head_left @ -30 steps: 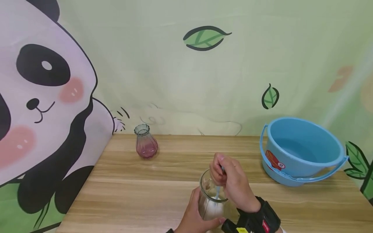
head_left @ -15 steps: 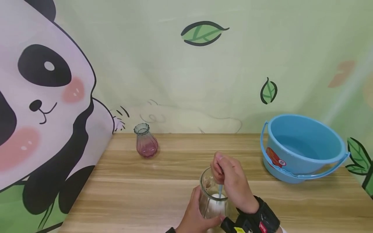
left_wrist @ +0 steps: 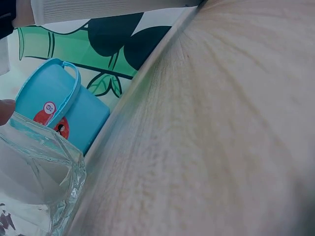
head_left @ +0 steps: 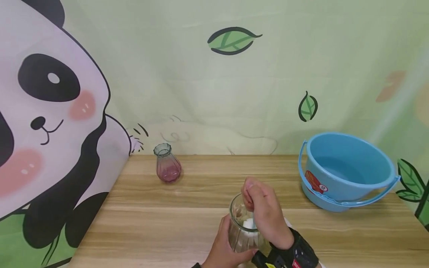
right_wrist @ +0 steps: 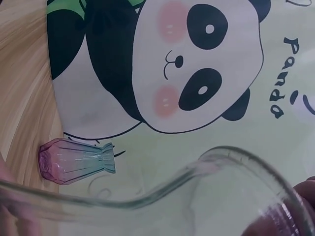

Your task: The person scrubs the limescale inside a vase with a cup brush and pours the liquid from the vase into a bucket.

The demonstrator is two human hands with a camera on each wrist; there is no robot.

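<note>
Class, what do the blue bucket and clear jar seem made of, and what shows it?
Blue bucket: likely plastic, smooth satin finish; even colour, moulded-looking rim.
Clear jar: probably glass, glossy; see-through wall, thick shiny rim, though clear plastic is possible.

Right grip [head_left: 264, 212] turned slightly; blue stick [head_left: 254, 223], plainly seen earlier, now mostly hidden behind it.

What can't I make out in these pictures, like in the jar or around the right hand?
Pale blue tool: the right hand hides nearly all of it in the head view.
White contents: partly covered by that hand, with too little detail in the head view to say what they are.
Glass jar: cut off by the left and bottom edges in the left wrist view.
Blue bucket: its near wall hides part of its floor in the head view.
</note>
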